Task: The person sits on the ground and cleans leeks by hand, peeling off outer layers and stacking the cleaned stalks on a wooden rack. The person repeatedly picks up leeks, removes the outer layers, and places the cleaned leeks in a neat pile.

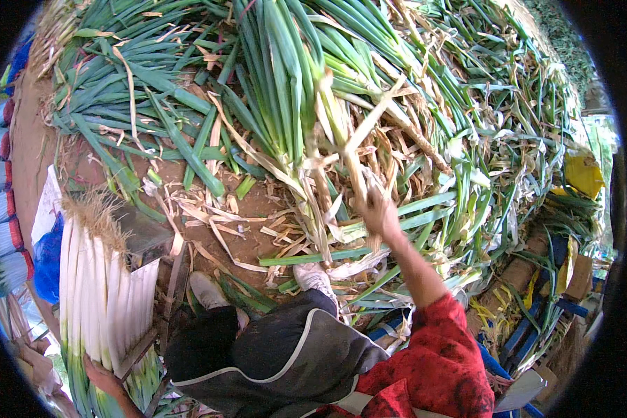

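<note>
My right hand [380, 213], blurred, is closed around the lower end of an unpeeled long green onion [352, 164] with dry outer skin. Its stalk points up and away, beside a large sheaf of green onions [277, 89]. At the lower left, my left hand [100, 373] lies against the green part of a stack of peeled white green onions [91, 282], roots towards the top. The stack rests on a metal stand [172, 292]. The left fingers are partly hidden, so their hold is unclear.
Loose leaves and dry peelings [230, 219] litter the soil around my shoes [313, 277]. A big heap of leaf waste [507, 130] rises on the right. Cut green leaves [136, 94] lie upper left. Tied bundles [0, 209] line the far left edge; blue bars [522, 334] stand lower right.
</note>
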{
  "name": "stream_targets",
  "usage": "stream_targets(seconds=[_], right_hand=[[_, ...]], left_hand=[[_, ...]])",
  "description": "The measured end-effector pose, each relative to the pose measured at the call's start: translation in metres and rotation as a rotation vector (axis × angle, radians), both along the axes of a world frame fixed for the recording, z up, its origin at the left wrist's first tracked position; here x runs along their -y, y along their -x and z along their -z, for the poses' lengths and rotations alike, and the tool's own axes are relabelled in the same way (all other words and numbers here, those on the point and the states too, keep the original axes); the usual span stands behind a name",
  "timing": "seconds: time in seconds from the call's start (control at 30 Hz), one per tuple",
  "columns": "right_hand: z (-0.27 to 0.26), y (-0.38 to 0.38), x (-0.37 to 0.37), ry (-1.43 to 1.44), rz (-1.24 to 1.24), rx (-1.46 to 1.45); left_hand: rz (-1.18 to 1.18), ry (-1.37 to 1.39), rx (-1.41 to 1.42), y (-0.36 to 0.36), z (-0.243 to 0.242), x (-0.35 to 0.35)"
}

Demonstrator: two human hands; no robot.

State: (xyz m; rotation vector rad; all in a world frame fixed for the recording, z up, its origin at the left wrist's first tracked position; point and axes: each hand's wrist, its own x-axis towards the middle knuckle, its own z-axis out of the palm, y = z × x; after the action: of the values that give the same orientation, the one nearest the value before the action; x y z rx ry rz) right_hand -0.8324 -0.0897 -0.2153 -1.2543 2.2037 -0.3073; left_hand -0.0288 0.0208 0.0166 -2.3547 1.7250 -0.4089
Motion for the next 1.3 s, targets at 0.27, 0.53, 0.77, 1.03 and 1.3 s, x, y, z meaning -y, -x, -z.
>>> stream_targets(seconds=[0.27, 0.53, 0.77, 1.03, 1.3], right_hand=[[0.067, -0.039, -0.214, -0.338, 0.083, 0.565], [0.002, -0.039, -0.029, 0.121, 0.300, 0.650], [-0.078, -0.017, -0.150, 0.047, 0.198, 0.390], [-0.191, -0.023, -0.325, -0.127, 0.385, -0.233], [-0.341, -0.030, -0.304, 0.229, -0.027, -0.922]], left_hand=[[-0.027, 0.052, -0.020, 0.036, -0.001, 0.013], [-0.024, 0.042, 0.113, 0.034, 0.005, 0.011], [-0.009, 0.156, 0.117, 0.042, 0.010, 0.005], [-0.012, 0.184, 0.133, 0.048, -0.001, 0.006], [0.075, 0.183, 0.094, 0.049, -0.004, 0.010]])
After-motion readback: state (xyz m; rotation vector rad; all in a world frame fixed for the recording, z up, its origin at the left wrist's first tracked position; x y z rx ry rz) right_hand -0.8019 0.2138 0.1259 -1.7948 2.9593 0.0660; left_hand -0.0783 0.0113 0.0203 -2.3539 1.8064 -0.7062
